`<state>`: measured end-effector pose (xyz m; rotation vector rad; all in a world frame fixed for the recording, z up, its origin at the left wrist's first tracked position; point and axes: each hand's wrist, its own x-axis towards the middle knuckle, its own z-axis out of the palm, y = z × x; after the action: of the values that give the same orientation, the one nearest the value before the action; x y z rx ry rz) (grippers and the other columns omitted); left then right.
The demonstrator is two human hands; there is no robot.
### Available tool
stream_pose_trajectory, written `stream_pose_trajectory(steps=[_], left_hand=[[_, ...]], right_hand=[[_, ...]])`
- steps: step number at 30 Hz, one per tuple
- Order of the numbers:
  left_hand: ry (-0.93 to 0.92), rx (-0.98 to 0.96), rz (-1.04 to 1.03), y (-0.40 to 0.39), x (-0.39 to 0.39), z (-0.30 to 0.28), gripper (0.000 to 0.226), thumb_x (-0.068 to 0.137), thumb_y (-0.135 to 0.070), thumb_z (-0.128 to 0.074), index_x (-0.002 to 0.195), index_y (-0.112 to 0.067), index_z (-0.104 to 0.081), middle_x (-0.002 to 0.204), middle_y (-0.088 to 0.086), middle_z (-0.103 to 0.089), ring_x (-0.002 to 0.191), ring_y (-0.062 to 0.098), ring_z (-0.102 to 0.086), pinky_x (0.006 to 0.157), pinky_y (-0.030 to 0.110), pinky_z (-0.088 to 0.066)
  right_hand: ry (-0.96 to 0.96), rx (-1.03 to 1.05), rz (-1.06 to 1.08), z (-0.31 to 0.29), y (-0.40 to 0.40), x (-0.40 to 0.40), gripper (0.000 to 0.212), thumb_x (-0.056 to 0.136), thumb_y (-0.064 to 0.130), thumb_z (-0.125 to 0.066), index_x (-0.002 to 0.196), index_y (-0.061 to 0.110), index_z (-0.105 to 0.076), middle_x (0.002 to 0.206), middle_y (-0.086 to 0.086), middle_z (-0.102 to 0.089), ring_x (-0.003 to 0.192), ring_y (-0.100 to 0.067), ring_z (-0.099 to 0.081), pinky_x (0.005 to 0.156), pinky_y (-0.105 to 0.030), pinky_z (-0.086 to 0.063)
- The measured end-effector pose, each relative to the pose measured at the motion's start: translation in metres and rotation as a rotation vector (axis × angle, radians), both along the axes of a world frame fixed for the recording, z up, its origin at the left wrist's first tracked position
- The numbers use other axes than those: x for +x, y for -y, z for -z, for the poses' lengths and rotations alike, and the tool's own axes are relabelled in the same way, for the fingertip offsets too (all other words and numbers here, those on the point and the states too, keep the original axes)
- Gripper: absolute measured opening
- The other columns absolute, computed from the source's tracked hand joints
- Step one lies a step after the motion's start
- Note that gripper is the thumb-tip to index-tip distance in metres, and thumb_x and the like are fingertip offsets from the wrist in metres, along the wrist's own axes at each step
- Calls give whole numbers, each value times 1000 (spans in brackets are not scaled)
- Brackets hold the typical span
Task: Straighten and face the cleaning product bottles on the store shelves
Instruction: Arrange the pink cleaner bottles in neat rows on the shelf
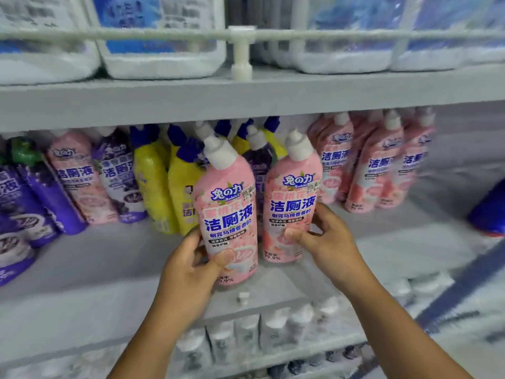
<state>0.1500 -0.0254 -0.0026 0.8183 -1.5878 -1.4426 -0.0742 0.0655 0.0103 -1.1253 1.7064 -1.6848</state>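
Observation:
Two pink toilet-cleaner bottles with white caps stand at the front of the middle shelf [114, 258], labels facing me. My left hand [191, 266] grips the left pink bottle [228, 214] low down, thumb across its front. My right hand [325, 236] grips the right pink bottle [292, 203] at its lower right side, thumb on the label. Both bottles lean slightly left. Behind them stand yellow bottles [153, 187] with blue caps and a purple bottle [259, 160].
More pink bottles [379, 165] fill the shelf's right side; purple and pink ones [46, 192] lean at the left. Large white jugs [161, 36] sit on the upper shelf behind a white rail. White bottles [273, 329] line the lower shelf. A blue object [489, 212] is at far right.

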Motion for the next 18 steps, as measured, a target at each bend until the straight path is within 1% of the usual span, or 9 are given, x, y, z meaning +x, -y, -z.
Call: stream_pose_trajectory(steps=[2,5,8,11,14,18], left_hand=[[-8,-13,3,-15,-39,0,39,88,2,-70,114,-27,-66,107,-12,-78,96,2,-74,74,17,-57],[-11,-25,7,-31,-92,4,36,88,-2,-72,113,-27,-66,108,-12,-78,100,6,-73,77,21,-59],[-16,-32,8,-42,-136,8,36,90,1,-70,114,-24,-65,107,-13,-78,100,7,-74,75,18,-57],[23,-56,-1,-46,-169,14,36,90,-1,-70,117,-24,-64,107,-15,-77,101,5,-73,77,16,-56],[82,-77,-29,-41,-195,22,34,90,-4,-73,112,-28,-63,103,-15,-78,98,3,-73,76,14,-55],[109,-47,-46,-32,-225,30,39,90,-7,-73,116,-34,-60,109,-14,-76,97,-1,-72,76,13,-54]], right_hand=[[-2,1,35,2,-22,-37,49,80,3,-80,121,25,-67,109,11,-76,101,0,-68,76,-14,-55],[-18,8,66,6,-45,-88,44,82,5,-79,116,30,-68,104,17,-76,97,2,-68,74,-14,-54],[-35,32,83,12,-57,-129,43,83,9,-79,120,29,-67,105,18,-75,94,5,-67,75,-15,-51],[-32,39,87,16,-66,-160,44,84,10,-78,119,33,-66,107,18,-75,97,3,-67,78,-17,-52],[-70,46,85,18,-72,-186,43,84,9,-78,116,35,-65,106,18,-74,95,7,-66,72,-9,-51],[-101,41,102,21,-75,-217,48,86,6,-75,126,31,-62,112,13,-72,95,4,-67,73,-8,-50]])
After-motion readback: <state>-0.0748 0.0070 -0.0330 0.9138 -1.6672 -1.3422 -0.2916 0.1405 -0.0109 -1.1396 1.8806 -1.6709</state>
